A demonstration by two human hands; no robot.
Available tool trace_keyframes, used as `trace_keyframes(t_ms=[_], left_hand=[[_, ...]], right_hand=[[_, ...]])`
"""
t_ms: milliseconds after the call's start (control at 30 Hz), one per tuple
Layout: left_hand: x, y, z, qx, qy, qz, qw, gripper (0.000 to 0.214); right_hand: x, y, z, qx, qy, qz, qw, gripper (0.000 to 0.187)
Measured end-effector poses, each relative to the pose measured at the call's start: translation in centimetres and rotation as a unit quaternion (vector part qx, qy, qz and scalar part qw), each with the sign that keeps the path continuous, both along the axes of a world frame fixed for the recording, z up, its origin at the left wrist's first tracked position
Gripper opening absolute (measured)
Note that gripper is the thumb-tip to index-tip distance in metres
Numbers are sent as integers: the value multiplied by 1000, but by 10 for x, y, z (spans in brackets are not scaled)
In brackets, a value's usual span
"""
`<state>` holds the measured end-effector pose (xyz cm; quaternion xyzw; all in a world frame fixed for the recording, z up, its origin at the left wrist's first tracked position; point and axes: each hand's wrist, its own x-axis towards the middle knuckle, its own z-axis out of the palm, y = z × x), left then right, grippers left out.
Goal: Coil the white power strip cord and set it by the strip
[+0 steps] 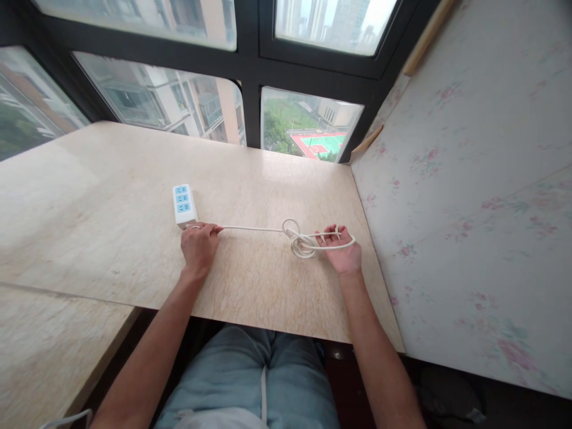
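A white power strip point(185, 204) with blue sockets lies on the stone sill at the left. Just below its near end, my left hand point(200, 245) is closed on the white cord point(252, 229) that comes from it. The cord runs fairly straight to the right into a loose knot of loops point(302, 241). My right hand point(340, 249) is palm up with fingers spread and slightly curled. One loop of the cord passes round its thumb and across the fingers, without a tight grip. The plug end cannot be made out.
A pale marble sill point(134, 250) spans the area before me. Dark window frames point(252, 77) bound its far side, and a flower-papered wall point(447, 226) its right. A lower stone ledge point(53, 345) is at the near left. My legs point(250, 375) are below the front edge.
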<state>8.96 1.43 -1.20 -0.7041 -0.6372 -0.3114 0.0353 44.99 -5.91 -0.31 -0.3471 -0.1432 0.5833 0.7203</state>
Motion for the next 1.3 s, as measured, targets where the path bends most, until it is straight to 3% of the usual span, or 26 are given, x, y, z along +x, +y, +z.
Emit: trace_keyframes(t_ms=[133,233,333,433,500,600,700,767,833,933,1000,1100,1300], left_hand=[[8,-4,1,-24,-6,-32,999,24],[28,-17,13,-1,-50,-93,994,40],[63,-37,29,17,-119,-226,967,60],[102,-53,36,-16,-182,-351,919,60],[123,-59,30,-50,-246,-348,903,58],[144,-59,14,-129,-357,-279,882,58],[151,-55,3,-215,-457,-246,827,59],[152,-52,0,-245,-491,-247,799,63],[153,-51,-1,-255,-489,-251,796,69],[157,-49,-3,-251,-458,-254,814,73],[160,-48,-4,-239,-457,-257,817,69],[161,-47,-3,-228,-492,-268,796,62],[156,-43,5,-240,-550,-264,755,66]], right_hand=[[-1,1,-6,-18,-9,20,1000,13],[-2,0,-7,-48,-33,14,998,10],[-1,-2,-5,-52,-125,-18,991,12],[3,-3,-3,-19,-275,-80,958,26],[5,-4,-1,1,-341,-122,932,29],[2,-14,6,48,-373,-202,904,28],[-11,-37,17,110,-441,-294,841,26],[-24,-55,26,149,-544,-286,775,25],[-37,-66,34,181,-666,-219,690,24],[-51,-67,39,176,-799,-137,559,18],[-53,-60,36,146,-846,-123,497,13],[-49,-50,28,111,-875,-126,453,4],[-46,-49,14,110,-890,-99,431,11]])
